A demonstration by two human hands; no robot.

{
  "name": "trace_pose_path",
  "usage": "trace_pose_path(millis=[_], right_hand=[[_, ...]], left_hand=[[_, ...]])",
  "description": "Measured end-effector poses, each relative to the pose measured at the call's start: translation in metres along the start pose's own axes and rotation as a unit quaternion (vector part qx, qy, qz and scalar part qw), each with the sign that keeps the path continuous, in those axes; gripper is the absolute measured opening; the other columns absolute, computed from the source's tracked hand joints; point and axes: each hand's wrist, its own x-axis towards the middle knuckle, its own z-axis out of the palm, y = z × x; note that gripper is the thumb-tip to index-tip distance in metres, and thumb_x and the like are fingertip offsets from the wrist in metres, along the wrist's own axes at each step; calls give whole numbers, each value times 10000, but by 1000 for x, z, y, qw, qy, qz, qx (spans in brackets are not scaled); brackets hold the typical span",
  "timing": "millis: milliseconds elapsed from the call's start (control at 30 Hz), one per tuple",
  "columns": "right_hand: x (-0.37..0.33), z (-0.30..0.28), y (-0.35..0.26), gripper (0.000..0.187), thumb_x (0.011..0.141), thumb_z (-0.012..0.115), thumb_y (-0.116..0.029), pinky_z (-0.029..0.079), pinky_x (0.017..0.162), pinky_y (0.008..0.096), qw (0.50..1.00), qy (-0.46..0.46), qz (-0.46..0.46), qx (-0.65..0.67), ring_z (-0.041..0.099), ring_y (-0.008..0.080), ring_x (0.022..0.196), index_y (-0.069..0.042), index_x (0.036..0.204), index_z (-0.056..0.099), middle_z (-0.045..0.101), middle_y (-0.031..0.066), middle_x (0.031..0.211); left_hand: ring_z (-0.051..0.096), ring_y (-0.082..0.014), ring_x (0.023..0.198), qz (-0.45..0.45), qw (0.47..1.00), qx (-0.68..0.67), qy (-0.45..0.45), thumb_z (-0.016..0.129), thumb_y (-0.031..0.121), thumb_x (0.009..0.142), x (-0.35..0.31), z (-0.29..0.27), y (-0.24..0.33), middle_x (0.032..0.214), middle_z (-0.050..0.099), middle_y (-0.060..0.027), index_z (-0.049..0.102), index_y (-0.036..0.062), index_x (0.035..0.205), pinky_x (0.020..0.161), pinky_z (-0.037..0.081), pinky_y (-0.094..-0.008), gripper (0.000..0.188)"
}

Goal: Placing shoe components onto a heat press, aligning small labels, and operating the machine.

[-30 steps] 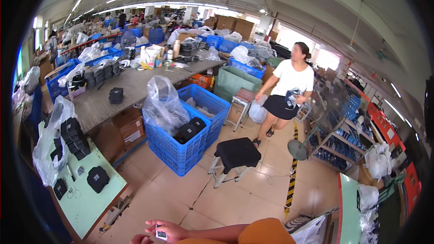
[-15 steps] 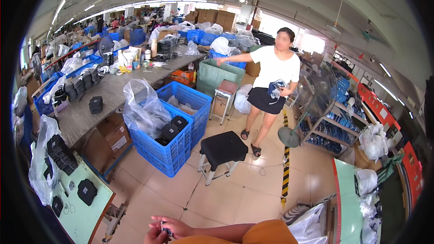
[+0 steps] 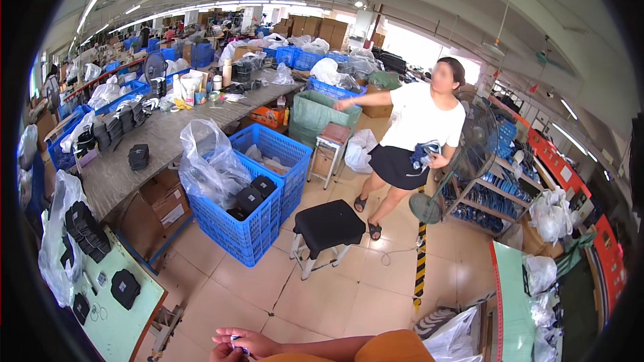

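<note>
so the left hand [image 3: 226, 354] and right hand [image 3: 260, 344] are meeting right at the bottom edge, with a tiny, flat white-and-dark piece [image 3: 236, 342] sitting between their fingers. the left fingers are pinching with barely any gap; the right hand is gripping it on the thumb side while its longer fingers are stretching fairly straight over the top. (can't tell which hand is doing more of the gripping, it's too small.) i'm guessing they're using both hands because something that little is needing steadying.

over on the pale green flat table [image 3: 119, 322], a tall leaning stack of black fabric pads [image 3: 87, 231] is resting beside a crumpled clear plastic bag [image 3: 56, 261], probably for staying bundled. one loose black fabric pad [image 3: 125, 289] is lying apart, maybe for being easy to reach. the blue lattice-sided plastic crate [image 3: 236, 233] is standing on the floor, presumably for keeping black pieces together.
</note>
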Motion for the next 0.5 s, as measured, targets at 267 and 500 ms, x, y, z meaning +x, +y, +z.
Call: trace_pose_path(millis=[267,500], right_hand=[[-15,27,-50,452,932,431,-85,308,1036,314,989,31,-55,-133,377,206,1279,9,1360,319,416,162,1360],[-72,155,-253,258,934,407,-159,314,988,437,844,-259,-432,-181,432,279,1166,-60,1161,480,493,207,1246]], left_hand=[[468,-53,539,-5,998,-53,29,545,67,864,-1,-2,1,676,564,14,612,60,904,467,351,-204,78],[456,-57,559,-2,998,9,64,557,172,875,-14,-11,11,664,547,30,618,70,916,493,331,-192,126]])
